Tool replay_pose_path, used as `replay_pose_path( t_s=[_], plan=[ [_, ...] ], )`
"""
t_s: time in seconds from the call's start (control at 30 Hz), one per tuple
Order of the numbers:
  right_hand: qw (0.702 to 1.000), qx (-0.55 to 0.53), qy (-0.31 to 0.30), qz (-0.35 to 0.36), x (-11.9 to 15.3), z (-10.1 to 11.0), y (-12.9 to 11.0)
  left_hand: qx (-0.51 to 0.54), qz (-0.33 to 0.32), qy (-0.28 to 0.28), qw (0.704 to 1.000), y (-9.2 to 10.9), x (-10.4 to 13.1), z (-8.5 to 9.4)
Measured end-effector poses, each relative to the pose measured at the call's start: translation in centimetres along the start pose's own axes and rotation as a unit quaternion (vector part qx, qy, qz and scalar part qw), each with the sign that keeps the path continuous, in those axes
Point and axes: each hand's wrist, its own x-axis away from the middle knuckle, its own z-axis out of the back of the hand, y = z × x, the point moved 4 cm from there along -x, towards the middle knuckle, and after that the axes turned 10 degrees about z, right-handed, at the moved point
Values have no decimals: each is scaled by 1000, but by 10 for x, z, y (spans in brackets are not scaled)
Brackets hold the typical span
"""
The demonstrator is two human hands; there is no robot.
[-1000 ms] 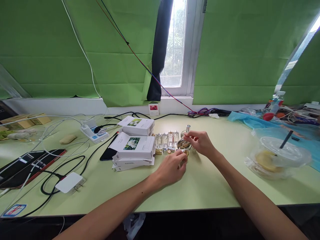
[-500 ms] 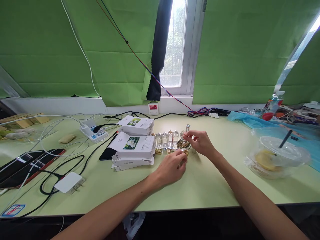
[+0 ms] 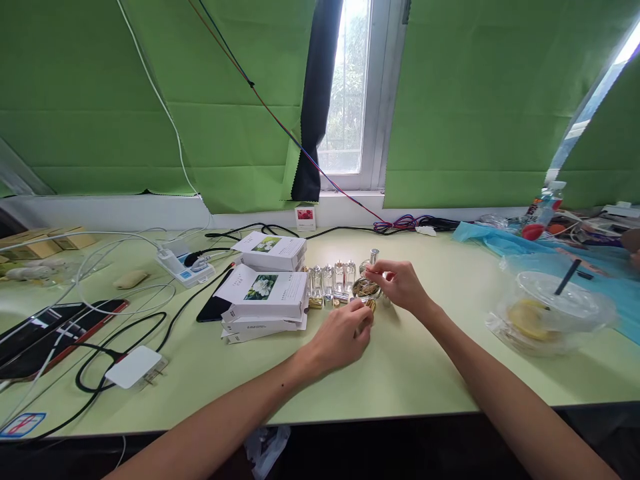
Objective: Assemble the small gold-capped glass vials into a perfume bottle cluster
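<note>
My right hand [image 3: 399, 285] is closed in a pinch over the far rim of a round, shiny dish [image 3: 367, 288] with brownish contents. Whatever sits between its fingertips is too small to name. Just behind it rises a silver-topped bottle [image 3: 374, 255]. My left hand [image 3: 345, 335] rests on the table in front of the dish, fingers curled and closed; their tips hide what they may hold. A gold cap-like piece [image 3: 371, 305] lies by those fingertips. To the left stand several small clear glass bottles [image 3: 328, 279] in a row, with gold and silver pieces lying before them.
White boxes with flower pictures [image 3: 273, 293] are stacked left of the bottles, beside a dark phone [image 3: 214, 303]. Cables, a power strip [image 3: 183, 263] and a white charger [image 3: 136, 367] spread farther left. A bagged lidded cup [image 3: 545, 310] with a straw stands right, near blue plastic [image 3: 590, 280].
Both hands hold nearly the same pose and place. The view has shifted slightly, and a blurred brownish shape now shows at the far right edge.
</note>
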Motion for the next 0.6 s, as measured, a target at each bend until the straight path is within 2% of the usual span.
replay_pose_path(
  t_s=[0.23, 0.6],
  plan=[
    [1000, 8, -10, 14, -1, 1, -2, 0, 1, 0, 1000, 0, 0, 0],
    [999, 17, 7, 33, 2, -1, 0, -1, 1, 2, 1000, -1, 0, 0]
  ],
)
